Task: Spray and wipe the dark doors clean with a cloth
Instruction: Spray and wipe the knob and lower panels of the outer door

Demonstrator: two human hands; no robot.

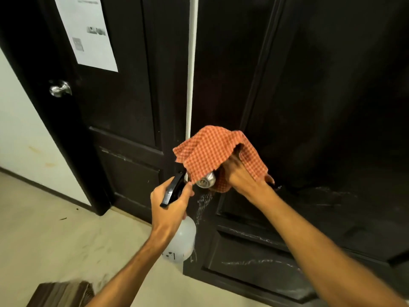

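At far left I see pale wall [20, 134] meeting the open floor [55, 235], which lies bare except for a brown box corner [62, 293] at the near edge. The left dark door [124, 103] carries a paper notice [86, 29] and a silver knob [59, 88]. A thin white strip [192, 63] runs down the gap between it and the right dark door [321, 107].

My left hand [170, 207] is wrapped closed around the neck of a spray bottle [180, 242], fingers on its black trigger head [173, 189], nozzle just beside the right door's edge.

My right hand [241, 176] grips the orange checked cloth [217, 151], fingers curled into it, bunching it over the right door's knob [207, 180], partly showing beneath. White streaks [202, 207] mark the panels below and to the right.
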